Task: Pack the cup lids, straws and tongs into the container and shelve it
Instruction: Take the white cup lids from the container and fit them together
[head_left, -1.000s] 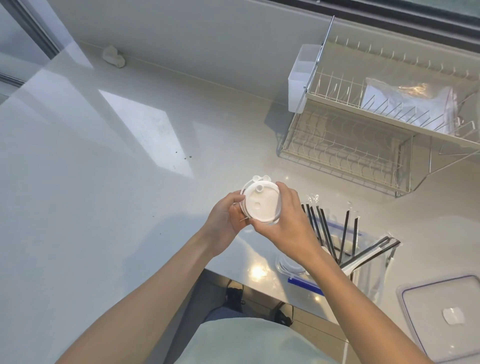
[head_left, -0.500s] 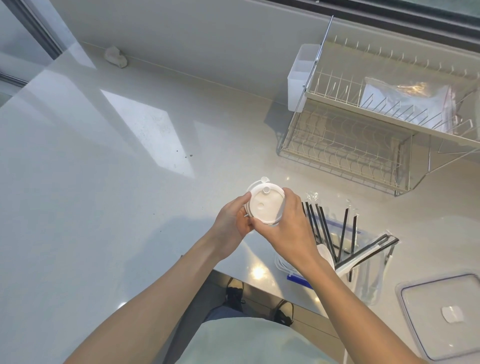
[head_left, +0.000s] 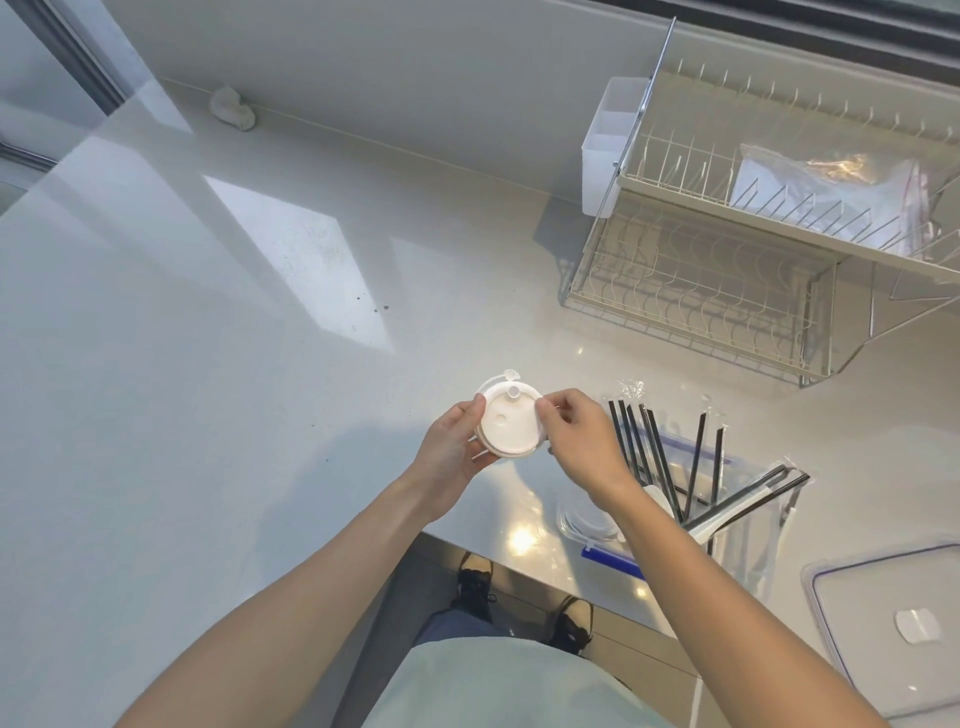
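Both hands hold the stack of white cup lids (head_left: 508, 422) above the worktop (head_left: 218, 395): left hand (head_left: 453, 451) grasping its near-left rim, right hand (head_left: 575, 441) pinching the right edge. The clear container (head_left: 727, 525), straws (head_left: 655, 452) standing upright in it, lies to the right of the grip, nearer the right hand.

You have no words, brands, numbers or signs to read here: the white cup lids (head_left: 510, 422), the container lid (head_left: 904, 623) and the bagged straws (head_left: 670, 457) show none.
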